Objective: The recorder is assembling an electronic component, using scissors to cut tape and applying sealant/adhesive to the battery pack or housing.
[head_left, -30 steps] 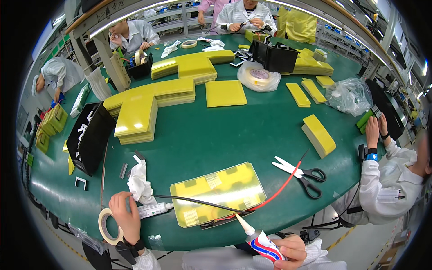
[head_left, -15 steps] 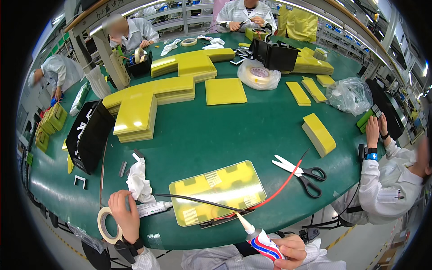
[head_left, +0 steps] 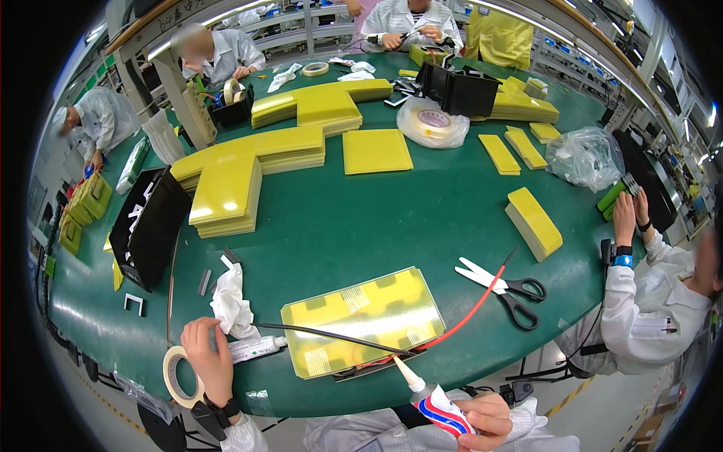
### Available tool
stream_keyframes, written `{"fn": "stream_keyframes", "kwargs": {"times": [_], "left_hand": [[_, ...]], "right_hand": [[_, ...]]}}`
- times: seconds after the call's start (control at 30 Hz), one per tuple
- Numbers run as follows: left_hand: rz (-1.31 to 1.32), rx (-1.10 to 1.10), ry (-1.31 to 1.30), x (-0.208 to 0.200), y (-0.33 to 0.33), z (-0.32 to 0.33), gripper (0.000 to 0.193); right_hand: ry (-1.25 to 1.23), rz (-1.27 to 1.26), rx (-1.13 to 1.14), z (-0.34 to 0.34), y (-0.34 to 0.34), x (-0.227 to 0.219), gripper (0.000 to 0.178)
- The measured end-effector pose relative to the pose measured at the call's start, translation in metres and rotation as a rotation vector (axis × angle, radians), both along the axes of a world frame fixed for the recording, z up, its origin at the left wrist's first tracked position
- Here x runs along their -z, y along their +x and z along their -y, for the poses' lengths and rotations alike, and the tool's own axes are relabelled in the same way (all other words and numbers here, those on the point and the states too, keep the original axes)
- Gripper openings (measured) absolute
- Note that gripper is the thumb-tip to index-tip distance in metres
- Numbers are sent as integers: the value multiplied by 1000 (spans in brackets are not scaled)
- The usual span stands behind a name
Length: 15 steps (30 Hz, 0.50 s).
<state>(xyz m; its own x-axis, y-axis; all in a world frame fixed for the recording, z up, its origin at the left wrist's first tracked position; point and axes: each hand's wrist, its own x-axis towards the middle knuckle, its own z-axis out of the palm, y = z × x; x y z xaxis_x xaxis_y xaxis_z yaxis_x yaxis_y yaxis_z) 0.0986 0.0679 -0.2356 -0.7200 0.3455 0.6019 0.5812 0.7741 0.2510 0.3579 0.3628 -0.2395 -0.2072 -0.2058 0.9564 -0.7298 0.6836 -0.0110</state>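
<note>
My right hand grips a white, red and blue glue tube with a long pale nozzle. Its tip points at the near edge of a yellow-topped battery pack, where the wires meet. A black wire lies across the pack toward the left; a red wire curves off to the right. At the pack's left, my left hand has its fingertips closed at the lower edge of a crumpled white tissue. Beside that hand are a masking tape roll and a white tube.
Black-handled scissors lie right of the pack. Stacks of yellow sheets and a yellow block stack stand farther back. A black bin is at left. A co-worker's hands hold a green part at right; other people sit across.
Hardly anything differs. The glue tube's nozzle stays at the pack's near edge, and both my hands keep their places.
</note>
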Motion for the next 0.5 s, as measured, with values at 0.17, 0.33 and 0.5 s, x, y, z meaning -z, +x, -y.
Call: {"fn": "stream_keyframes", "kwargs": {"times": [0.17,0.33,0.5], "left_hand": [[-14,-5,7,-1,1,0,11],[-18,4,34,-1,1,0,12],[-11,1,45,-2,2,-2,11]], "right_hand": [[-36,-63,-22,10,0,3,31],[97,31,-82,16,-4,-9,27],[86,46,-70,20,-10,-8,25]]}}
